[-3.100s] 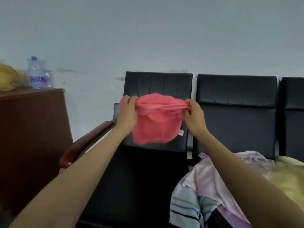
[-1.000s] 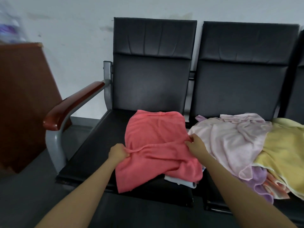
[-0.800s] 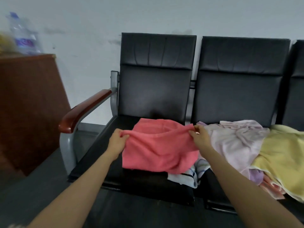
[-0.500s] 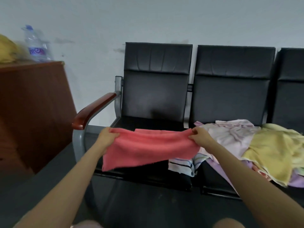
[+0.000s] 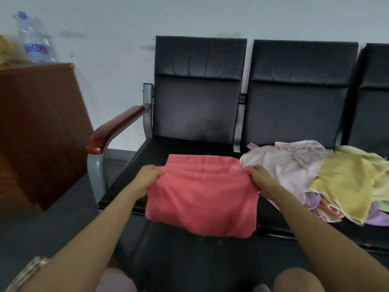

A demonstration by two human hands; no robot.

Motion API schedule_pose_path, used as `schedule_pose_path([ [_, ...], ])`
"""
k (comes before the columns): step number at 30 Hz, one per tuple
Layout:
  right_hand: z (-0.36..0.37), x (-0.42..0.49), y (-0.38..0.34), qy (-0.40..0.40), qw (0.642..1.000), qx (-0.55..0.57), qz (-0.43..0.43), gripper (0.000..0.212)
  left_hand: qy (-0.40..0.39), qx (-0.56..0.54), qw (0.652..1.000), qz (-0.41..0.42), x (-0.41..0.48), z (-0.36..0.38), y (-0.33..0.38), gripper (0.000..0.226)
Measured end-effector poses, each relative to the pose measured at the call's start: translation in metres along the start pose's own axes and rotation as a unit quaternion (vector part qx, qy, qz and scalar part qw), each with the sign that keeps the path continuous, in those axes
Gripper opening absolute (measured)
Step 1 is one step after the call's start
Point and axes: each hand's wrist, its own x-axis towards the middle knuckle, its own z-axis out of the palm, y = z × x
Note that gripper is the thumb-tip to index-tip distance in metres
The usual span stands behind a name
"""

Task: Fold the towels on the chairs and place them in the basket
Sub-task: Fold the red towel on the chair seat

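Coral-pink terry, the towel (image 5: 202,192) is spread across the seat of the leftmost black chair (image 5: 195,110). Its far part lies flat on the cushion and its near part hangs over the front edge. Both arms reach forward and slightly inward, bare from the elbow, backs of the hands turned up.

The left hand (image 5: 148,179) has its fingers curled round the towel's left edge, gathering a small bunch of cloth. The right hand (image 5: 260,175) pinches the right edge in the same way, at about the same height. The two hands are well apart, and the cloth is pulled fairly taut between them, with shallow creases running from one grip to the other.

Just beside the right hand, a loose heap of towels (image 5: 311,202) covers the next seat. In it a pale pink towel (image 5: 280,165) touches the coral one's right corner. A yellow towel (image 5: 347,182) lies draped over lilac and peach cloth that spills toward the seat's front edge.

A reddish wooden armrest (image 5: 114,128) on a grey metal frame stands to the left of the towel. Beyond it is a brown wooden cabinet (image 5: 40,127) with a blurred plastic water bottle (image 5: 34,42) on top.

At the lower left corner, under the left forearm, a pale woven rim (image 5: 27,272) shows, too blurred and cut off to tell more. The person's knees (image 5: 294,280) edge into the bottom of the view.
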Motion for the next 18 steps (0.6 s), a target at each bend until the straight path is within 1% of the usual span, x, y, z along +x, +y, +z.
schedule_pose_path([
  [2, -0.008, 0.01, -0.017, 0.005, 0.996, 0.091, -0.008, 0.017, -0.005, -0.071, 0.997, -0.011, 0.009, -0.002, 0.021, 0.011],
  [4, -0.016, 0.024, -0.035, 0.008, 0.992, 0.12, -0.041, 0.029, -0.005, -0.093, 0.996, 0.006, 0.026, -0.005, 0.043, 0.008],
  [5, -0.018, 0.033, -0.041, 0.016, 0.992, 0.113, -0.047, 0.028, -0.004, -0.089, 0.996, 0.021, 0.038, -0.006, 0.052, 0.007],
  [7, -0.019, 0.058, -0.049, 0.033, 0.995, 0.082, -0.035, 0.014, 0.0, -0.059, 0.997, 0.047, 0.067, -0.005, 0.065, 0.01],
  [9, -0.016, 0.093, -0.051, 0.056, 0.997, 0.049, -0.031, 0.015, 0.003, -0.037, 0.997, 0.062, 0.1, 0.002, 0.072, 0.008],
  [13, 0.004, 0.164, -0.035, 0.101, 0.994, -0.023, -0.036, 0.011, 0.029, 0.0, 0.997, 0.068, 0.171, 0.031, 0.058, 0.017],
  [14, 0.011, 0.18, -0.025, 0.109, 0.992, -0.048, -0.04, 0.014, 0.04, 0.025, 0.996, 0.074, 0.188, 0.04, 0.049, 0.017],
  [16, 0.026, 0.205, -0.003, 0.097, 0.989, -0.102, -0.046, 0.015, 0.053, 0.098, 0.99, 0.081, 0.22, 0.056, 0.026, 0.013],
  [18, 0.039, 0.221, 0.021, 0.075, 0.984, -0.154, -0.039, 0.02, 0.043, 0.194, 0.977, 0.077, 0.244, 0.07, 0.004, 0.014],
])
